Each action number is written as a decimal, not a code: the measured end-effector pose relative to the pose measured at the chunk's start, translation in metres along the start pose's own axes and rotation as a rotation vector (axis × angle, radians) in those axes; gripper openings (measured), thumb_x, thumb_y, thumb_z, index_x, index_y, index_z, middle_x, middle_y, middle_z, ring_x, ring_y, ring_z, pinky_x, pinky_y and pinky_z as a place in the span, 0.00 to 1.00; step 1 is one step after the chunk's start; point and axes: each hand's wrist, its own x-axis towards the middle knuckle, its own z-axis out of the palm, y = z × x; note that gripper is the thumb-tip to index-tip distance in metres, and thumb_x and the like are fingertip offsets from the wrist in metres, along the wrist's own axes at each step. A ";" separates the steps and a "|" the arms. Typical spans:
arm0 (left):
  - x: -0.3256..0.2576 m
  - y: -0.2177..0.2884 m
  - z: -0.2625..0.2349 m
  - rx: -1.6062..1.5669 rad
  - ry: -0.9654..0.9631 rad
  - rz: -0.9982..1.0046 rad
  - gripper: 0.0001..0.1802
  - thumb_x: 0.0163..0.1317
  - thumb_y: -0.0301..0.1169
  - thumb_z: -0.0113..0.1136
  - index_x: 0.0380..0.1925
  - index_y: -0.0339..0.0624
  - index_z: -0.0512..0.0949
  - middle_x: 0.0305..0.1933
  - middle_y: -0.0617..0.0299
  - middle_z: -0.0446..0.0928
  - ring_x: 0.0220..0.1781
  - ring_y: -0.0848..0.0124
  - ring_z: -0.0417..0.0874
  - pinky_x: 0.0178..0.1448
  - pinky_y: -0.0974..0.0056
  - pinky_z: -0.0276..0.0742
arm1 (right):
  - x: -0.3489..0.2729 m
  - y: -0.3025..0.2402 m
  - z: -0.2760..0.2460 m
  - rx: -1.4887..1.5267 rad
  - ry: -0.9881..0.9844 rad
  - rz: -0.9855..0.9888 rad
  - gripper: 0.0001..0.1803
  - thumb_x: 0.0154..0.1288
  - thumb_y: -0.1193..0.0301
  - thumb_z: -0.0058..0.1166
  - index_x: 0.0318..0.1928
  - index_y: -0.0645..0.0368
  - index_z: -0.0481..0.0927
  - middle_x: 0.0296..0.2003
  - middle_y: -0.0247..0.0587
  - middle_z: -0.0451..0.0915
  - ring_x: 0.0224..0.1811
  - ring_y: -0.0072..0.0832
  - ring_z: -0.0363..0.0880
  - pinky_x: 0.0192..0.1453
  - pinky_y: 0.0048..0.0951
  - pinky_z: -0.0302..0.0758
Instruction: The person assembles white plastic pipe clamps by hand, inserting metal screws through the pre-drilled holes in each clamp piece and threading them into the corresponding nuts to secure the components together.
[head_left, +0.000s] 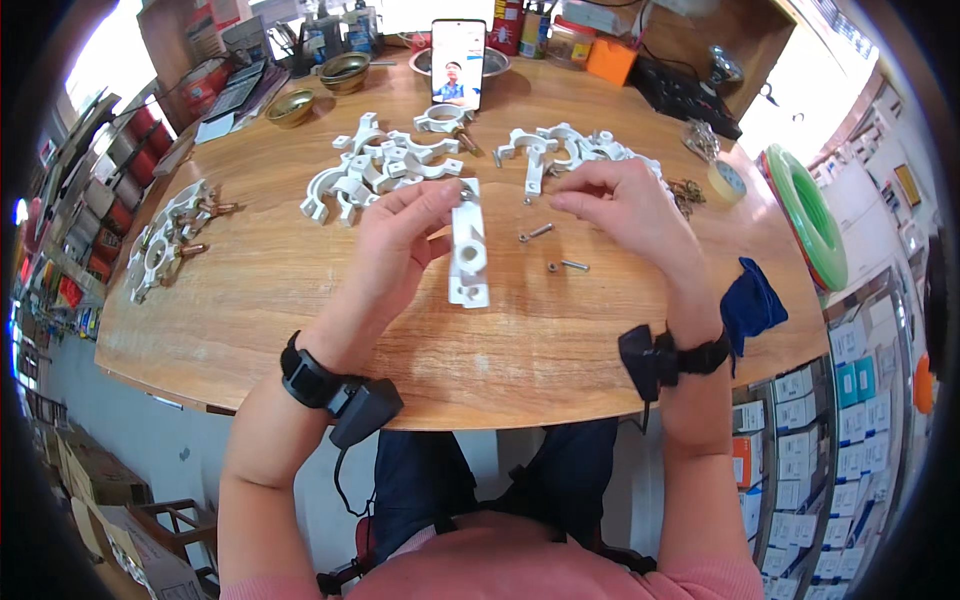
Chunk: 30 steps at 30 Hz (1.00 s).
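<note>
Here, one white clamp (467, 226) in left hand (402, 228), one phone (457, 62).

Two bare hands (402, 228), one upright rectangular phone (457, 65) far, two round brass-coloured bowls (290, 117) far left, one dark-blue cloth (752, 303) right.

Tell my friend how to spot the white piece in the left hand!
Find the big wooden table, then the left hand above it. That hand pinches one end of the white piece, which is long and narrow with a round ring on it. Unlike the heaped white clamp parts farther across the table, this one is gripped by the left hand.
</note>
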 end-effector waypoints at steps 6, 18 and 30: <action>0.008 0.000 -0.002 -0.011 0.050 -0.089 0.12 0.58 0.35 0.51 0.33 0.37 0.73 0.30 0.59 0.76 0.34 0.70 0.78 0.42 0.62 0.76 | 0.000 0.015 -0.006 -0.444 -0.362 0.037 0.10 0.43 0.71 0.56 0.30 0.61 0.79 0.26 0.44 0.78 0.30 0.34 0.77 0.33 0.28 0.71; -0.004 0.000 -0.003 -0.086 0.008 -0.267 0.10 0.57 0.34 0.52 0.32 0.38 0.74 0.27 0.63 0.75 0.27 0.75 0.75 0.32 0.71 0.73 | -0.005 0.011 0.035 -0.638 -0.475 -0.094 0.05 0.44 0.73 0.52 0.25 0.55 0.79 0.25 0.43 0.78 0.32 0.37 0.77 0.34 0.36 0.73; -0.001 -0.001 0.000 -0.021 -0.004 -0.298 0.11 0.56 0.35 0.55 0.28 0.37 0.75 0.24 0.63 0.75 0.23 0.78 0.75 0.24 0.74 0.69 | 0.001 -0.040 0.032 -0.016 0.010 -0.447 0.08 0.46 0.81 0.54 0.31 0.61 0.76 0.27 0.36 0.73 0.26 0.25 0.70 0.29 0.21 0.68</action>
